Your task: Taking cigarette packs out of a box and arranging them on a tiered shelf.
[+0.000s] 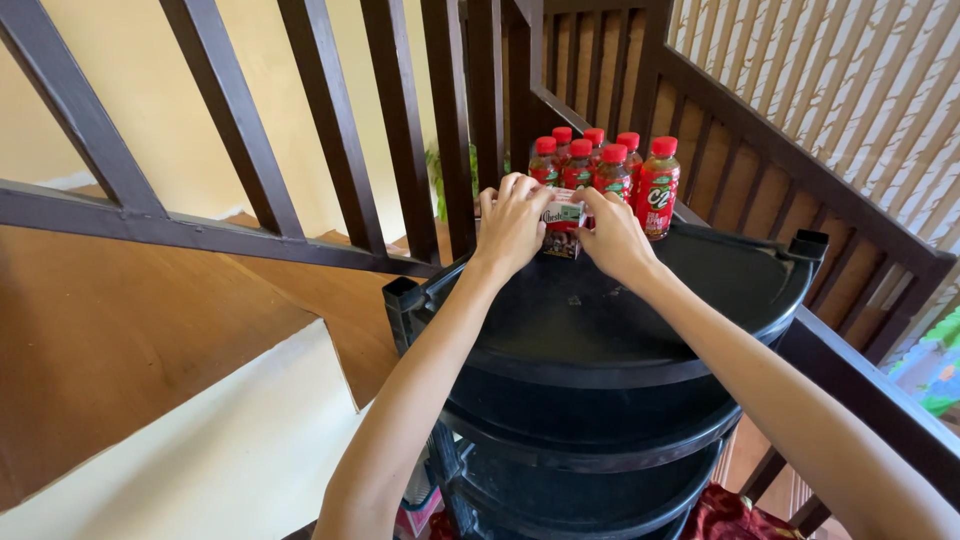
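Sitting pinched between both hands is a small bottle (564, 228), seen at about 12 o'clock on the top tier of a black plastic shelf rack (700, 300). Only a white-and-green label band and a reddish lower part can be made out; the cap is hidden behind the fingers. The left hand (512, 225) is wrapped on it from 9 o'clock, the right hand (614, 235) from 3 o'clock, so each grip is closed snug around the bottle's sides, fingers curled over the top.

Just behind, toward 12 to 1 o'clock, a cluster of bottles (610, 165) is stood upright: clear plastic, dark red drink inside, bright red screw caps, red-and-green labels. They are packed touching one another at the back edge of the tier.

The rack's top is smooth, slightly glossy, rounded at the front with a raised lip and square corner posts. More curved tiers are stacked below it. A bit of dark red cloth (735, 515) is seen at 5 o'clock low down. Dark wooden railing slats (330, 120) are set all around, with brown wooden stair steps (120, 330) at 9 o'clock.
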